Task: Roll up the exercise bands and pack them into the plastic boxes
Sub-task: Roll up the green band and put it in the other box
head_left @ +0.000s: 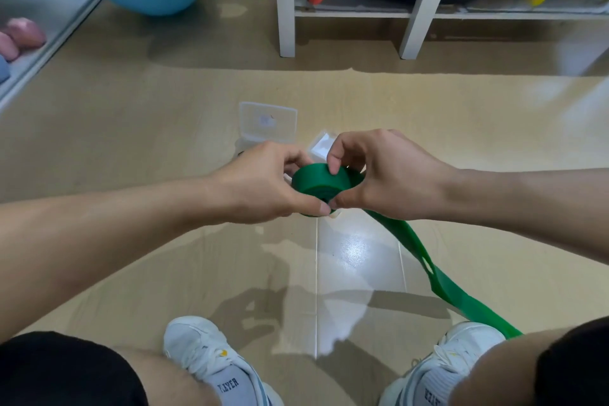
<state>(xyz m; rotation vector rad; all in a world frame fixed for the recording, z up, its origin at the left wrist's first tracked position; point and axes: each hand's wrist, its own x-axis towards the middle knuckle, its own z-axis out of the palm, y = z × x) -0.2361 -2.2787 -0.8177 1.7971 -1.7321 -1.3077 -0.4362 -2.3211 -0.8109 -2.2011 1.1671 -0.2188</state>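
Above the floor, left hand (263,181) and right hand (379,175) grip the green band roll (313,183).

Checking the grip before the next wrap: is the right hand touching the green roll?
Touching. The head view shows the right hand with thumb and fingertips pinching the green roll.

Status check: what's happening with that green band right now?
Both hands, left hand and right hand, grip green band roll. Loose tail still unrolled. Open plastic box waiting behind. Nothing blocking.
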